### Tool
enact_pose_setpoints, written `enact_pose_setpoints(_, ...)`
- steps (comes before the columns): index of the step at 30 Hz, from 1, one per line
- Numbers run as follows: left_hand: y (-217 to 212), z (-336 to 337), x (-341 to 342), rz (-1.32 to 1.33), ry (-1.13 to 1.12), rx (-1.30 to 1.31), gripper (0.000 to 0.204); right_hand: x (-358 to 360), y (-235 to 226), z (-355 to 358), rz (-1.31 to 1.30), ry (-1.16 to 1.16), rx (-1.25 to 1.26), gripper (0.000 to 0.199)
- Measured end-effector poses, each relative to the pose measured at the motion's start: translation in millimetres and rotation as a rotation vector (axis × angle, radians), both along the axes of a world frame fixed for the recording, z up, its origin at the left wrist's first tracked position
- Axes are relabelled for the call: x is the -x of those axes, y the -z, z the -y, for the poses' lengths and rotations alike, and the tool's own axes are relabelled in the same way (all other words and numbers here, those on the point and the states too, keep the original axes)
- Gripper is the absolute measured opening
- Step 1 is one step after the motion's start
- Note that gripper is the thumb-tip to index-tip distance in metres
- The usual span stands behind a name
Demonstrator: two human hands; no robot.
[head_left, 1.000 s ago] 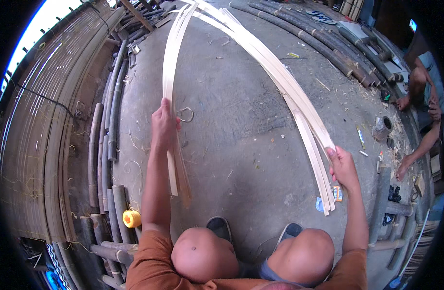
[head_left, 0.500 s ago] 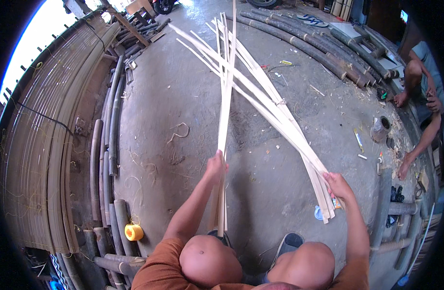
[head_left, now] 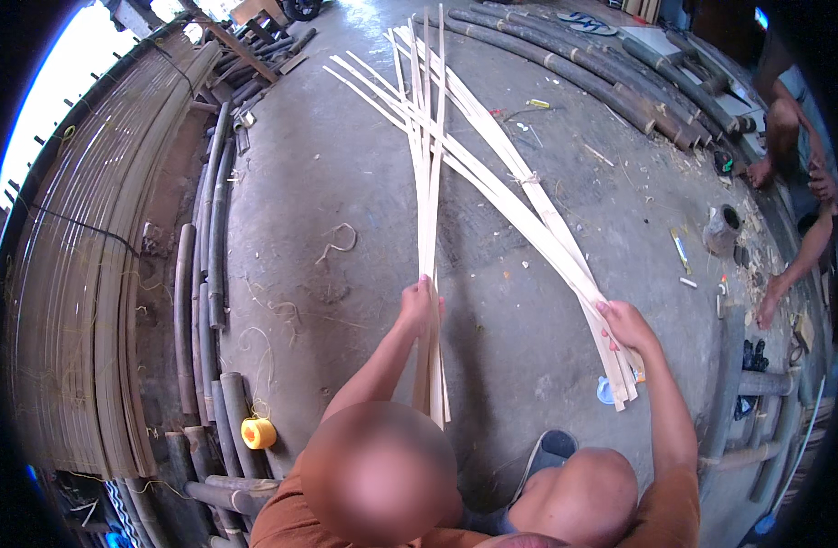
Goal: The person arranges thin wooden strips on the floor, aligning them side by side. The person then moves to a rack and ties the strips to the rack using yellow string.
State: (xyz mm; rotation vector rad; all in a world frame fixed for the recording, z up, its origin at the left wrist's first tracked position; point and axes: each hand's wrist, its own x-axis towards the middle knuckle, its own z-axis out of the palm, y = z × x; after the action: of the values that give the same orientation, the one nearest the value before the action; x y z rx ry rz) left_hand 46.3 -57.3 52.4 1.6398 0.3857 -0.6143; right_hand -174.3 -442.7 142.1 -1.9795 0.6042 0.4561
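Long pale bamboo strips (head_left: 427, 210) stand in front of me, with my left hand (head_left: 421, 304) wrapped round them near their lower part. Their near ends hang below my hand, just above the floor or on it; I cannot tell which. On the right, my right hand (head_left: 623, 327) grips further bamboo strips (head_left: 519, 215) close to their near end. Beside these lies a bundle of strips (head_left: 551, 215) tied with a thin band partway along. The two groups cross toward the far side, where their tips fan out.
A slatted bamboo blind (head_left: 81, 274) stands along the left, next to dark bamboo poles (head_left: 220, 210). More poles (head_left: 574, 68) lie at the far right. A yellow twine roll (head_left: 258, 433) sits at lower left. A person (head_left: 802, 164) sits at the right near a can (head_left: 721, 228).
My right hand has moved slightly up and left with its strips. My left hand has shifted a little right and up, and the strips' far tips have swung closer together.
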Motion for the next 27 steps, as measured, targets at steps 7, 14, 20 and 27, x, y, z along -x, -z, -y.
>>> enact_pose_setpoints(7, 30, -13, 11, 0.59, 0.3, -0.692, 0.058, 14, 29, -13, 0.321, -0.003, 0.671, 0.042)
enact_pose_setpoints(14, 50, -21, 27, 0.576, 0.461, -0.744, 0.049, 29, 61, -43, 0.452, 0.019, 0.609, 0.027)
enact_pose_setpoints(20, 53, -25, 22, 0.659, 0.495, -0.729, 0.045, -5, 78, -39, 0.398, -0.024, 0.808, 0.024)
enact_pose_setpoints(27, 40, -23, 16, 0.722, 0.425, -0.607, 0.046, -14, 86, -23, 0.398, -0.051, 0.827, 0.026)
